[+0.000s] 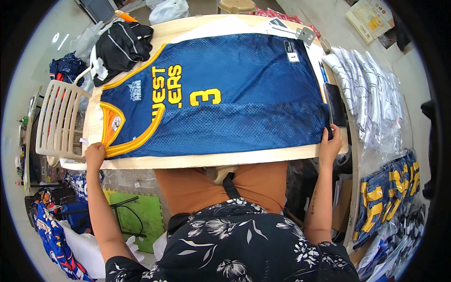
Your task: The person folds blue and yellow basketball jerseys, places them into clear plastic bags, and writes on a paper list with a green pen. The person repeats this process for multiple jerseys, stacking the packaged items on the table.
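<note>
A blue sleeveless sports jersey [239, 77] with yellow trim lies sideways on a light wooden table [211, 160]. Its near side is folded lengthwise over the front, covering part of the yellow lettering and number. At the left, my left hand [95, 157] grips the yellow-trimmed shoulder edge beside the neck opening. On the opposite end, my right hand [330, 141] pinches the folded corner of the hem. An orange inner neck panel [112, 120] with a round label shows at the collar. The fingertips of my left hand are partly hidden.
A smartphone [334, 105] rests at the table's right edge. Black garments [123, 47] are heaped at the back left, near a beige plastic chair [60, 120]. Bagged white garments [373, 88] and bagged blue-and-yellow garments [384, 197] lie to the right. White papers [218, 28] stick out behind the jersey.
</note>
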The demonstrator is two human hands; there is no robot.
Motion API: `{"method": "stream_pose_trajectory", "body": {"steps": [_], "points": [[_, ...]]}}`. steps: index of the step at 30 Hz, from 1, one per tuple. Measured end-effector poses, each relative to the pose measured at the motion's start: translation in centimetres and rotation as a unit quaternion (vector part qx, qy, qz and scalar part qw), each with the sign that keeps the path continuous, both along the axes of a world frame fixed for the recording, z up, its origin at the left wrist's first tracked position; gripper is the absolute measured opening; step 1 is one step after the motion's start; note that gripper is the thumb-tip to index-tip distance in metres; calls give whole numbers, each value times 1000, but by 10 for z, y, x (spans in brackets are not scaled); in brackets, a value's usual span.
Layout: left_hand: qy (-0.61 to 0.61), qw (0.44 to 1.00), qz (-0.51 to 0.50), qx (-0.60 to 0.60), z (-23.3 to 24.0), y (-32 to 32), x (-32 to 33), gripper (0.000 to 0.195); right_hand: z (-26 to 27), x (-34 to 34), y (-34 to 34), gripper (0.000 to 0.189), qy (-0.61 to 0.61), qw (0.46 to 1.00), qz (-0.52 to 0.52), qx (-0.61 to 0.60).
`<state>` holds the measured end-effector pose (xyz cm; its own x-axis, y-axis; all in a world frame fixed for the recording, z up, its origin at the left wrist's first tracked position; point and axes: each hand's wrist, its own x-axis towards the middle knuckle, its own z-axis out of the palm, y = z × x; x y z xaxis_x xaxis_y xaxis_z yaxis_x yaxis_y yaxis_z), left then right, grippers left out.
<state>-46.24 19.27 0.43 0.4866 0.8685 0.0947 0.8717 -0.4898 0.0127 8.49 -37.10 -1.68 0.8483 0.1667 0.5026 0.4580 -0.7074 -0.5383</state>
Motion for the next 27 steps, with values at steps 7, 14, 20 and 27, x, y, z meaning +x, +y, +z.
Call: {"method": "stream_pose_trajectory", "body": {"steps": [7,14,20,27], "points": [[-157,987,-11,-43,11,-12,10,15,36,13,-10,23,117,990,-13,-75],[-315,940,-130,3,32,-28,129,19,43,66,14,42,-16,977,29,-213],[-345,913,-217,-29,52,-37,265,20,60,84,57,45,-49,988,12,-146],[-195,969,-146,-31,33,15,398,38,69,198,237,50,80,994,-1,-77]]}}
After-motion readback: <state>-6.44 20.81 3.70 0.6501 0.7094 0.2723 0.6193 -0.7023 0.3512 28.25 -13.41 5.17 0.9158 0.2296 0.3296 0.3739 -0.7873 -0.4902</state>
